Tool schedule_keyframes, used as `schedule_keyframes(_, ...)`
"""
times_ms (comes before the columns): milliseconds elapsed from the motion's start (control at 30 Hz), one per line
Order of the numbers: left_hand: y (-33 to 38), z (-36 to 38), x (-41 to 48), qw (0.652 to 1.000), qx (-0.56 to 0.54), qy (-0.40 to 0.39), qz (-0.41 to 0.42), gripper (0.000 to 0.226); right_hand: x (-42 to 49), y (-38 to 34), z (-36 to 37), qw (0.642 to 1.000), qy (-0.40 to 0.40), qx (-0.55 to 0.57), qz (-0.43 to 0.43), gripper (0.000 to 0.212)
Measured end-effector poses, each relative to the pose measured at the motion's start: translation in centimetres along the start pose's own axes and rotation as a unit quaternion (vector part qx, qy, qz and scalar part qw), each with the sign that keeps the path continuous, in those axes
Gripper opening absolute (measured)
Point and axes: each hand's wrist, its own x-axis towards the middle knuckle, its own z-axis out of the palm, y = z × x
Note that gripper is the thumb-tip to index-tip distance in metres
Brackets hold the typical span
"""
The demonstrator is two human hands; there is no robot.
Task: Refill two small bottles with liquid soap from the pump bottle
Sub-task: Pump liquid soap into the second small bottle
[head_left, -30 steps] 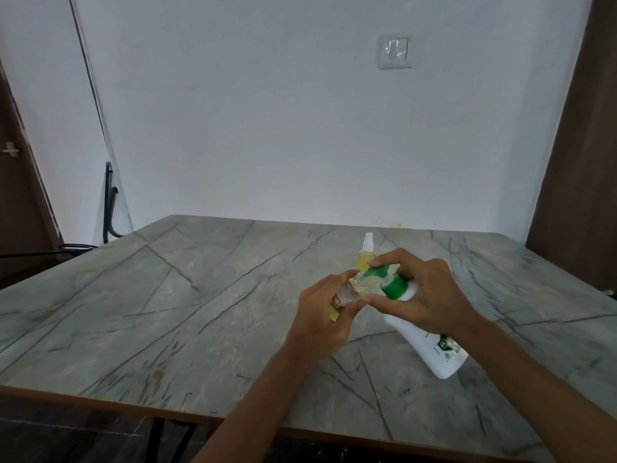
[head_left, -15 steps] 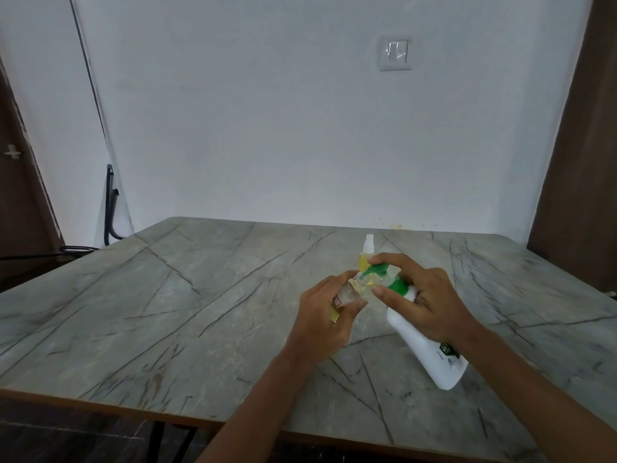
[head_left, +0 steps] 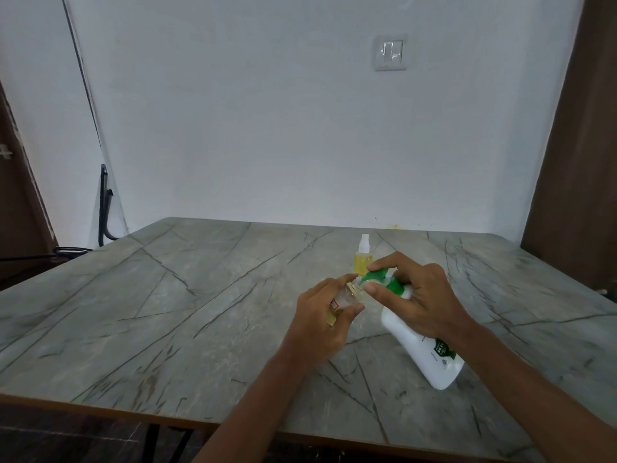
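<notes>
My left hand (head_left: pixel 319 324) grips a small clear bottle (head_left: pixel 112 297) tilted with its open mouth up and to the right. My right hand (head_left: pixel 422 297) holds the white pump bottle (head_left: pixel 417 342) by its green pump head (head_left: pixel 379 279), index finger on top of the pump and thumb below the spout. The pump bottle leans to the left, its base toward me on the right. The spout meets the small bottle's mouth. A second small bottle (head_left: pixel 363 259), holding yellow liquid under a white spray cap, stands upright just behind the hands.
The grey marble-patterned table (head_left: pixel 167 312) reaches a white wall. A dark chair back (head_left: pixel 105 208) stands off the table's far left corner. Brown wooden panels flank both sides. The table's near edge runs along the bottom.
The pump bottle has tipped a little more upright and its base has slid slightly right. My right index finger has lifted higher on the pump head. The left hand has barely moved.
</notes>
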Motion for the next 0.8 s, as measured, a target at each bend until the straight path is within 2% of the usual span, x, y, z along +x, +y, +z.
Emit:
schedule_keyframes(233,0.02,-0.16,0.28,1.000,-0.010,0.017,-0.014,0.040,-0.24,-0.12,-0.23,0.999,-0.026,-0.020,-0.015,0.039)
schedule_keyframes(600,0.06,-0.27,0.25,1.000,-0.008,0.006,-0.004,0.040,0.16,-0.06,-0.03,1.000,-0.008,-0.023,-0.012,0.026)
schedule_keyframes(800,-0.03,-0.13,0.13,1.000,0.001,-0.004,0.004,0.041,0.08,-0.16,-0.17,0.999,-0.006,-0.035,-0.003,0.029)
